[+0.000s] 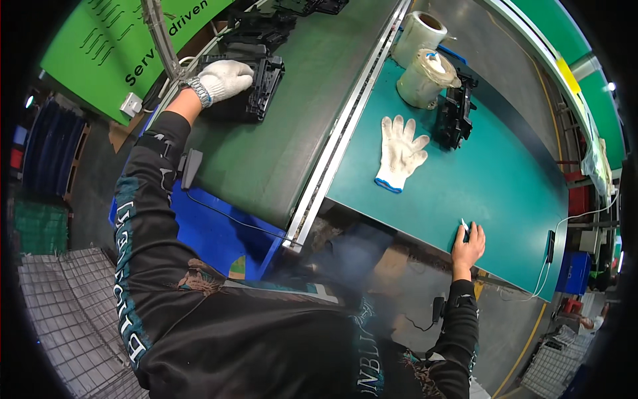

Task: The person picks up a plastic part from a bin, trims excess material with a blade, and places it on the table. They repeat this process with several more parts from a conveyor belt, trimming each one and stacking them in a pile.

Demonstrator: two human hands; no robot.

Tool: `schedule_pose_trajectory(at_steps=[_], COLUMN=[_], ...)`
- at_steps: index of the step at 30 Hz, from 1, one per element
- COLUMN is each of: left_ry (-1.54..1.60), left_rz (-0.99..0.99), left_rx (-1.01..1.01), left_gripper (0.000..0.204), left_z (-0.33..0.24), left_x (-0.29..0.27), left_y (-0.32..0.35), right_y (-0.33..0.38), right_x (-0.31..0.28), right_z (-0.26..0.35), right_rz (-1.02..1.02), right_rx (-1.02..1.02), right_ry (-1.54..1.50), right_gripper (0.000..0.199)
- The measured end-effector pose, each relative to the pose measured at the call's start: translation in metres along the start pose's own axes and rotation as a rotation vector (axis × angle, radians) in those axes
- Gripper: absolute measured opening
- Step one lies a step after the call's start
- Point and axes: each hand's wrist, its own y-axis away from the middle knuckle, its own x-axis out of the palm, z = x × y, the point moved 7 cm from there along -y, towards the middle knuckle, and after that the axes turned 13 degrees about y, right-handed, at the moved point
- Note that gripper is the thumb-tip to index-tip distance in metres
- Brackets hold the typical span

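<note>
My left hand (226,81), in a white knit glove, is on a black plastic part (262,90) at the left side of the conveyor belt. Its fingers are curled over the part, and the palm side is hidden. My right hand (469,246) is bare and rests at the near edge of the green table. Its fingers close round a small dark tool (464,231) with a pale pointed tip; the exact kind is unclear. A white work glove (401,151) with a blue cuff lies flat on the table, farther off than this hand.
More black plastic parts (262,28) sit farther up the belt (286,139). At the table's far end stand two rolls of wrap (420,78) beside a long black part (456,113). A metal rail (345,126) separates belt and table. A blue bin (222,229) is below the belt.
</note>
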Motion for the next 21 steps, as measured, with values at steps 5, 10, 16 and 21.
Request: schedule_pose_trajectory(at_steps=[5,10,16,21], left_ry=[-0.031,0.12,0.162,0.105], left_rz=[-0.334,0.031,-0.038,0.207], left_rx=[0.168,-0.055,0.051,0.109], left_gripper=[0.053,0.065,0.041,0.049], left_z=[0.002,0.04,0.085,0.083], left_x=[-0.023,0.023,0.042,0.062], left_y=[-0.012,-0.057,-0.098,-0.096], right_y=[-0.007,-0.005,0.007,0.009], right_x=[-0.02,-0.038,-0.035,-0.031], right_z=[0.01,0.008,-0.004,-0.005], right_rz=[-0.054,-0.21,0.022,0.114], right_rx=[-0.005,0.01,0.171,0.195], right_ry=[-0.043,-0.147,-0.099,-0.134], right_gripper=[0.04,0.033,0.047,0.049])
